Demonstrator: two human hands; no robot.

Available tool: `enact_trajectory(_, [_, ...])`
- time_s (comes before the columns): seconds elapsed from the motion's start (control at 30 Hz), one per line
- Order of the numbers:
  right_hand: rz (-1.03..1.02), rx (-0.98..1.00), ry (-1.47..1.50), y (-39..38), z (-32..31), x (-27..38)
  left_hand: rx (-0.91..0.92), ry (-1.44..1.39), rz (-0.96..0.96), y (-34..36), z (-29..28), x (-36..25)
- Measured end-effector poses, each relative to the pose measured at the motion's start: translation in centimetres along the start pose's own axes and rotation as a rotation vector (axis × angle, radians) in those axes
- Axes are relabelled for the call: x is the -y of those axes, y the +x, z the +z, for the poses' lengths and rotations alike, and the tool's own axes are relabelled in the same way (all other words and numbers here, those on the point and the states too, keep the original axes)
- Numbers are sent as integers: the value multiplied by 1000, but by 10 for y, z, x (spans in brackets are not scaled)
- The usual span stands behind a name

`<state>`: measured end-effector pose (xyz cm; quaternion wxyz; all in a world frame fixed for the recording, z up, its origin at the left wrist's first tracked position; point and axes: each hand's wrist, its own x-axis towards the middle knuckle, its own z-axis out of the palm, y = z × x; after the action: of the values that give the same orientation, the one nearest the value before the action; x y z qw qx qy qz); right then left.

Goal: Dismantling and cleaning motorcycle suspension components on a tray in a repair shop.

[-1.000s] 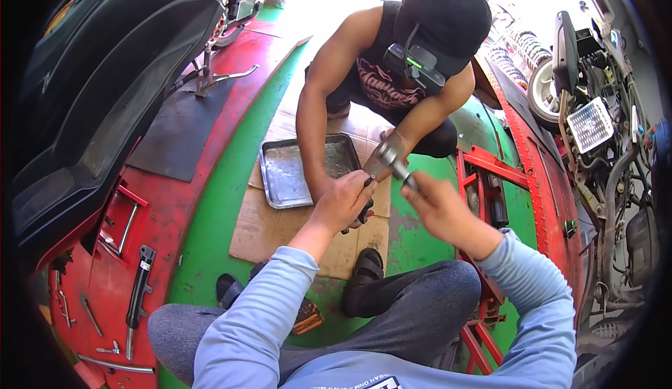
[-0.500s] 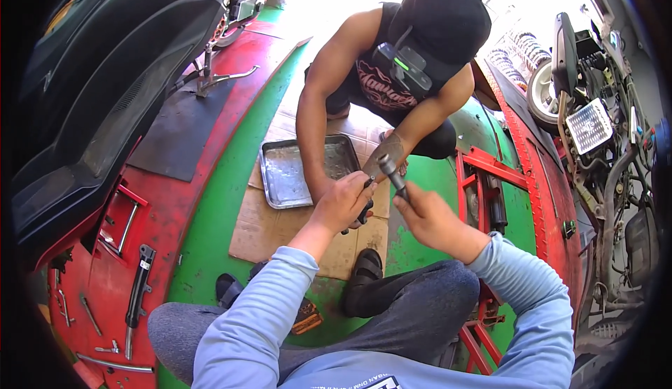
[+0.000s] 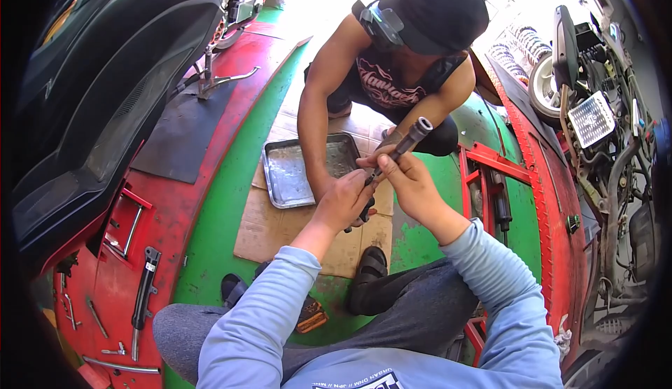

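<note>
My right hand (image 3: 409, 179) is closed round a grey metal tube (image 3: 418, 131) with a hollow, socket-like end. The tube slants up and to the right, and its lower end meets the top of my left hand (image 3: 344, 199). My left hand is closed on a dark metal part (image 3: 366, 210), most of which is hidden by my fingers. A co-worker squats opposite; their hand (image 3: 381, 154) is right by the tube, behind my right hand. Their other forearm (image 3: 317, 161) reaches down behind my left hand, so its grip is hidden.
A metal tray (image 3: 290, 202) lies on flattened cardboard (image 3: 262, 238) between us. On the red platform at left are a black shock-like strut (image 3: 145, 287) and several tools. A red metal frame (image 3: 497, 161) stands at right, beside a stripped motorcycle (image 3: 609, 144). An orange-black object (image 3: 311, 317) lies between my feet.
My right hand has moved left and up toward my left hand, and the tube now points up and right instead of up and left. The co-worker's head has turned.
</note>
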<state>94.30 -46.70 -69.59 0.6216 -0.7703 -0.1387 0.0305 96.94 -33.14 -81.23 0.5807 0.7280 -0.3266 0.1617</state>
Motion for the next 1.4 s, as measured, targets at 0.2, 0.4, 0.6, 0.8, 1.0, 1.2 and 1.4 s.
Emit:
enact_trajectory(0.2, [16, 124, -127, 1, 1, -5, 60, -49, -55, 0, -7, -5])
enact_trajectory(0.4, [-6, 153, -207, -2, -5, -29, 53, -33, 24, -3, -19, -6])
enact_trajectory(0.6, [-407, 85, -694, -8, -9, -48, 97, 100, 139, 17, -72, 17])
enact_trajectory(0.8, [653, 776, -890, -63, 19, -84, 286, 254, 165, 61, -163, -31])
enact_trajectory(1.0, [381, 1007, -824, -139, 118, -258, 261, 131, 62, 22, -181, -57])
enact_trajectory(1.2, [795, 535, 232, -138, 217, -346, 341, 143, -48, 11, -187, -51])
enact_trajectory(1.4, [986, 378, 241, -131, 214, -310, 314, 32, -127, 14, -191, -46])
